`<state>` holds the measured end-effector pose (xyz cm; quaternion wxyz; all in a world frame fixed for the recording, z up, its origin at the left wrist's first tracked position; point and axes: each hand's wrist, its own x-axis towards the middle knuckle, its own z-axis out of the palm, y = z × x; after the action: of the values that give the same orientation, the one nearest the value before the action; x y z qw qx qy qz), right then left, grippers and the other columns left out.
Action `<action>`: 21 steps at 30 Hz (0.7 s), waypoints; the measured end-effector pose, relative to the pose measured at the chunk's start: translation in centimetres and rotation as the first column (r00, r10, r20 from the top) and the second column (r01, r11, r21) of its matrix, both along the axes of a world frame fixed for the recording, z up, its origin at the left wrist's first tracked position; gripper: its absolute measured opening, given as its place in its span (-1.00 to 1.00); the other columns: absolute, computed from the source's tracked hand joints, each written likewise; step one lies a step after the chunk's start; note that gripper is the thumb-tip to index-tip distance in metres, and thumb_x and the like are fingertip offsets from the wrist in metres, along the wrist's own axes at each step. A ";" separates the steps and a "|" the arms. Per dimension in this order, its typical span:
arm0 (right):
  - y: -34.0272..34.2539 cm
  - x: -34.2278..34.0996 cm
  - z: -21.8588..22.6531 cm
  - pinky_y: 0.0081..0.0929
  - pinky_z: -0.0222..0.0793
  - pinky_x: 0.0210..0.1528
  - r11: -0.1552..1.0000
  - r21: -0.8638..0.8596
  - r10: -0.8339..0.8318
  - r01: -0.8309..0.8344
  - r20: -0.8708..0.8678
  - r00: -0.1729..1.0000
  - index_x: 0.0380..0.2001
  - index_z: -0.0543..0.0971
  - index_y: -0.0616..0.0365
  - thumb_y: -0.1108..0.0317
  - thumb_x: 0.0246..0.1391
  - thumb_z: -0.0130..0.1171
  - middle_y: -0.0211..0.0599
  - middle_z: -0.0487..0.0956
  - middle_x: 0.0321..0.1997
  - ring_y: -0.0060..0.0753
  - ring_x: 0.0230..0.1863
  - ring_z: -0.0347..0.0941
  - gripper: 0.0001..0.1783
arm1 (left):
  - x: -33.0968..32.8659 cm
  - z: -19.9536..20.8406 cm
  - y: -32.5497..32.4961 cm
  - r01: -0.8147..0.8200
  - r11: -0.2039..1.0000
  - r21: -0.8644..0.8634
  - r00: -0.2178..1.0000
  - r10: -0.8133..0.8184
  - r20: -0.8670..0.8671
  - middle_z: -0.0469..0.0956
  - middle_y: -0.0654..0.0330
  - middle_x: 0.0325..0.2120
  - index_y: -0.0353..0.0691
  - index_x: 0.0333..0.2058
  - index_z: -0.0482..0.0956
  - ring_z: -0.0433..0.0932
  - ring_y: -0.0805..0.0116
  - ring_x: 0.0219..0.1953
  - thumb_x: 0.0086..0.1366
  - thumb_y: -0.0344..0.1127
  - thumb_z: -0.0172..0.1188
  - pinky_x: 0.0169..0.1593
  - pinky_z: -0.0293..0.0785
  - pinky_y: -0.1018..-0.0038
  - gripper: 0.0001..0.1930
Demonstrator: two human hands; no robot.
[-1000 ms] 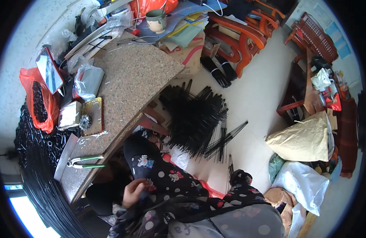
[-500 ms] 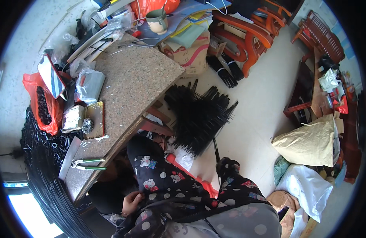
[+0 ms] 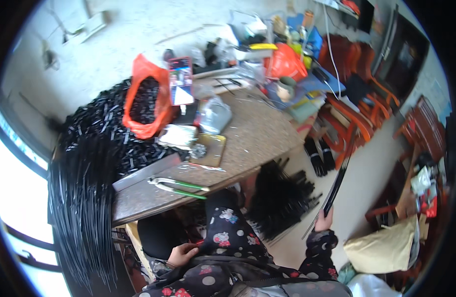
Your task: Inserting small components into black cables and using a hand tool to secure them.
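My right hand (image 3: 325, 221) is closed round one end of a bundle of thin black rods (image 3: 336, 187), which slants up and away over the floor. My left hand (image 3: 183, 254) lies loosely on my patterned trousers at the thigh, holding nothing that I can see. Between the table and the rods sits a large heap of black rods (image 3: 280, 200) on the floor. Long, thin black strips (image 3: 82, 208) hang over the table's left end. Green-handled pliers (image 3: 181, 188) rest near the front edge of the speckled table (image 3: 257, 131), beside a flat metal strip (image 3: 146, 172).
A red plastic bag (image 3: 163, 116), a phone (image 3: 181, 81), a shallow tray (image 3: 210, 151) and many short black pieces (image 3: 97, 119) crowd the table. Two tied black bundles (image 3: 314, 161) lie by the wooden chairs (image 3: 356, 116). A tan sack (image 3: 381, 247) stands at right.
My view has swung toward the left and upward. My right hand has lifted the black rods from low beside my knee, out to the right. My left hand stays on my lap.
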<state>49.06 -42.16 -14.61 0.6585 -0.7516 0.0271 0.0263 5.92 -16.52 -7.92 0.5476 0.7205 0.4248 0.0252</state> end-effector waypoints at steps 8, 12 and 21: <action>14.7 3.8 15.8 -0.16 0.29 -0.13 0.516 -0.826 0.777 -0.226 0.341 0.529 0.16 0.16 0.06 0.33 -0.03 0.09 0.05 0.43 -0.18 0.11 -0.15 0.37 -0.35 | -3.0 2.4 2.4 -0.076 0.993 0.096 0.991 0.064 0.116 0.57 0.16 -0.38 -0.30 -0.17 0.50 0.51 0.50 -0.33 0.15 -0.18 0.18 -0.20 0.44 0.53 -0.65; 20.7 6.1 15.7 -0.18 0.27 -0.06 0.364 -0.898 0.852 -0.247 0.214 0.479 0.06 0.30 0.09 0.10 -0.05 0.11 0.09 0.42 -0.14 0.13 -0.10 0.33 -0.41 | -5.7 7.5 4.8 -0.101 0.969 0.227 0.983 0.063 0.171 0.57 0.11 -0.36 -0.30 -0.19 0.50 0.55 0.39 -0.31 0.15 -0.14 0.16 -0.18 0.45 0.51 -0.64; 18.0 13.1 13.0 -0.24 0.22 0.02 0.382 -0.879 0.867 -0.286 0.235 0.439 -0.01 0.37 0.25 0.28 -0.13 0.19 0.01 0.39 -0.11 0.05 -0.05 0.31 -0.43 | -14.1 21.0 15.8 -0.060 0.794 0.605 0.986 0.142 -0.089 0.57 0.12 -0.51 -0.23 -0.36 0.59 0.55 0.23 -0.43 0.15 -0.24 0.11 -0.28 0.48 0.42 -0.81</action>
<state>62.17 -24.15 -1.64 0.1912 -0.8457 -0.4981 -0.0104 -8.14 -0.72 13.07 0.2608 0.8330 0.4673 0.1407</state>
